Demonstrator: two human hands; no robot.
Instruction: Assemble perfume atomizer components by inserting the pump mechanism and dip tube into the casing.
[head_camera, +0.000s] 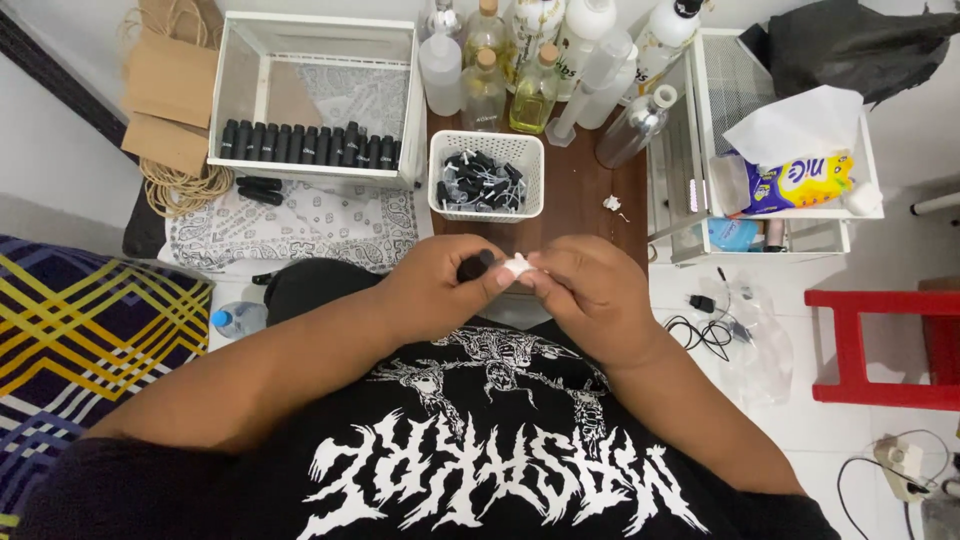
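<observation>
Both hands meet: left hand (435, 285) fingers pinch a small black bottle (476, 266) steady, right hand (585, 290) fingers grip a white cap (517, 266) beside it.

**Colours and patterns around the table**

The brown wooden table (585, 190) carries a white mesh basket (487, 147) of black caps. Far left, a white wire bin (318, 40) holds a row of small black bottles (310, 145), resting on a white cloth with black paisley print (300, 235). At near left lies a dark blanket with yellow and white crossing stripes (90, 320). A red stool (880, 350) stands at right. The left hand (440, 285) grips a black bottle (476, 265); the right hand (590, 290) pinches a white piece (517, 266).
</observation>
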